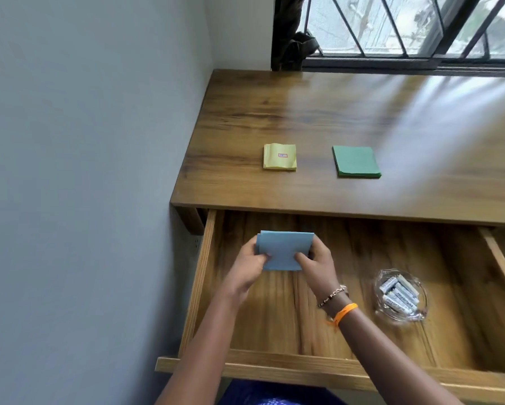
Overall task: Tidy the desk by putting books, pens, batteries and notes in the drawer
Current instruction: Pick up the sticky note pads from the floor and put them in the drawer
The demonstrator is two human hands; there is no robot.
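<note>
A blue pad of notes [283, 248] is held over the back left part of the open wooden drawer [274, 331]. My left hand [245, 268] grips its left edge and my right hand [318, 266] grips its right edge, thumbs on top. On the desk top [362, 112] lie a yellow note pad [279, 156] with a small red label and, to its right, a green note pad [356, 161]. A clear glass dish [401, 296] holding several batteries sits in the drawer to the right of my hands.
A grey wall runs along the desk's left side. A barred window [406, 27] with a dark curtain bundle [296, 39] stands behind the desk. The drawer's front rail [303, 371] juts toward me; a second drawer's edge [502, 267] shows at the right.
</note>
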